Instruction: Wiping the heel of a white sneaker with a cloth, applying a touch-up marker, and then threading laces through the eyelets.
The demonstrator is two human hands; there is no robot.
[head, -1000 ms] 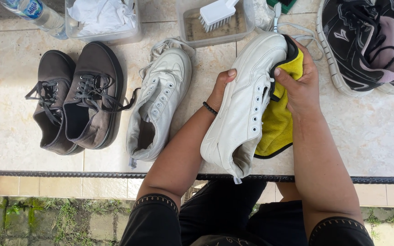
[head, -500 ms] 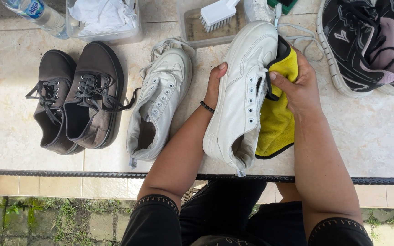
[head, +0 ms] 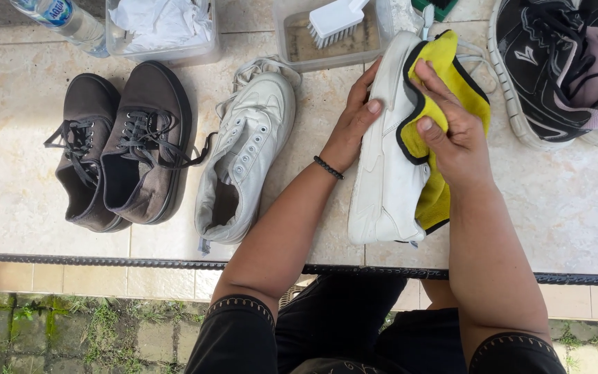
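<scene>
A white sneaker [head: 389,152] is held on its side above the tiled ledge [head: 576,215], gripped along its sole edge by the left hand [head: 351,125], whose fingers are curled narrowly round it. A yellow cloth [head: 444,104] is pressed against the sneaker's inner side by the right hand [head: 455,131], which is closed on the cloth. Left of the held sneaker, its white partner [head: 243,159] is laid flat, and beyond that a brown pair [head: 119,145]. A brush in a clear tub [head: 333,24] is seen just above it, black trainers [head: 562,62] to its right
</scene>
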